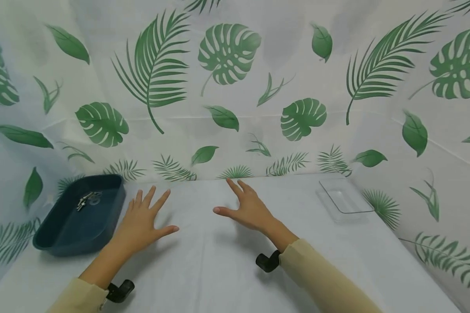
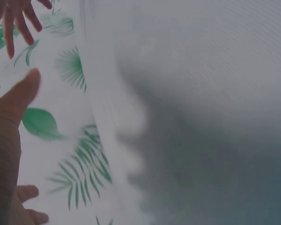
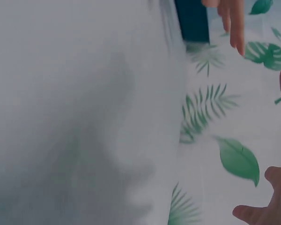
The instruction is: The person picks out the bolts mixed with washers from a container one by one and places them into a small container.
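Observation:
Both hands hover over the white tabletop with fingers spread and nothing in them. In the head view my left hand [image 1: 141,221] is just right of a dark blue tray [image 1: 113,213]. Inside that tray lie several small metal pieces [image 1: 87,200], too small to name surely, and a pale ring-shaped piece [image 1: 95,200]. My right hand [image 1: 250,208] is near the middle, its thumb pointing left toward the other hand. The left wrist view shows the left thumb [image 2: 21,96] extended. In the right wrist view, parts of the right hand [image 3: 274,201] show at the right edge.
A shallow clear plastic tray [image 1: 344,198] sits at the back right of the white-covered table [image 1: 203,269]. Behind and beside the table hangs a white cloth [image 1: 258,143] printed with green leaves. A black wrist camera [image 1: 268,261] is worn on the right wrist, another [image 1: 120,291] on the left.

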`<act>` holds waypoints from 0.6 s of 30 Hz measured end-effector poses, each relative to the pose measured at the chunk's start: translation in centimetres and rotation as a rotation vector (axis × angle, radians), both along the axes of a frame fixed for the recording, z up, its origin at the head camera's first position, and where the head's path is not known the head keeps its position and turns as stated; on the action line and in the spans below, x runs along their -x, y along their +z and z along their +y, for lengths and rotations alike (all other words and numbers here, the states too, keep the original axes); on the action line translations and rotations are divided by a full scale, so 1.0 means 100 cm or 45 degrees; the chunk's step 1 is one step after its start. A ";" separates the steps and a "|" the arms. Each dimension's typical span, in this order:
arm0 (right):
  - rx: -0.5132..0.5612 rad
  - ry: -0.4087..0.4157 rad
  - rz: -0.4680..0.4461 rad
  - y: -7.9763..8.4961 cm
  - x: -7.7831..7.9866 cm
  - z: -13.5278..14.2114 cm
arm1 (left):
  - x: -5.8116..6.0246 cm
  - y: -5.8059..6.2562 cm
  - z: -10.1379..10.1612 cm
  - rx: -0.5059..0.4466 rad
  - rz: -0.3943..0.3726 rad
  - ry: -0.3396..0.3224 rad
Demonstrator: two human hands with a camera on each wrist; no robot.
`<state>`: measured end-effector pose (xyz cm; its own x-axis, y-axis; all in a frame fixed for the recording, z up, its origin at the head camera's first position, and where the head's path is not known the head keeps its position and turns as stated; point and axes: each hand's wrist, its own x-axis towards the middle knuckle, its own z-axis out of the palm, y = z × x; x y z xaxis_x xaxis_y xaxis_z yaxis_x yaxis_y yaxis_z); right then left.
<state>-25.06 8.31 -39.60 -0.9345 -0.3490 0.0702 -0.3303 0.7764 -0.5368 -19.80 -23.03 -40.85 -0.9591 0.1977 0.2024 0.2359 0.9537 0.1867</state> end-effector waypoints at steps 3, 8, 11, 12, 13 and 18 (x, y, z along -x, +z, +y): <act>0.143 0.056 -0.059 0.003 -0.006 -0.013 | -0.010 0.005 -0.021 -0.015 0.063 -0.032; 0.353 0.142 -0.148 0.008 -0.011 -0.037 | -0.024 0.010 -0.057 -0.062 0.179 0.062; 0.460 0.186 -0.230 0.011 -0.014 -0.054 | -0.032 0.013 -0.080 -0.009 0.183 0.152; 0.487 0.205 -0.259 0.013 -0.015 -0.060 | -0.034 0.013 -0.088 0.012 0.175 0.176; 0.508 0.222 -0.283 0.014 -0.016 -0.065 | -0.037 0.012 -0.095 0.027 0.169 0.200; 0.546 0.290 -0.347 0.013 -0.024 -0.092 | -0.047 0.002 -0.130 -0.081 0.217 0.362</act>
<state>-22.67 -0.87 -38.31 -0.8431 -0.5375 0.0166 -0.2691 0.3948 -0.8785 -15.15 -36.05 -40.66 -0.9254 -0.0910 0.3678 -0.0048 0.9734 0.2289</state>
